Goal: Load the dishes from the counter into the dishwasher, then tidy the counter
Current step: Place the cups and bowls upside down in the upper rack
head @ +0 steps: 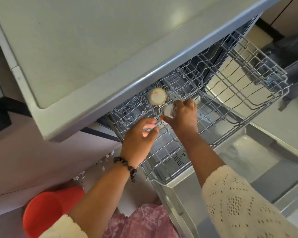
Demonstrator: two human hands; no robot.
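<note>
Head view looks down on the pulled-out upper rack. Left hand hovers over the wires, fingers loosely curled, holding nothing that shows. Just beyond it, 1 cup already sits upside down. Right hand grips a small pale dish, beside that cup. Best practice, I judge: seat it mouth-down between tines, clear of the cup, left hand steadying the rack.

small red mark on upturned cup's base, too blurred to read, no other text
</note>
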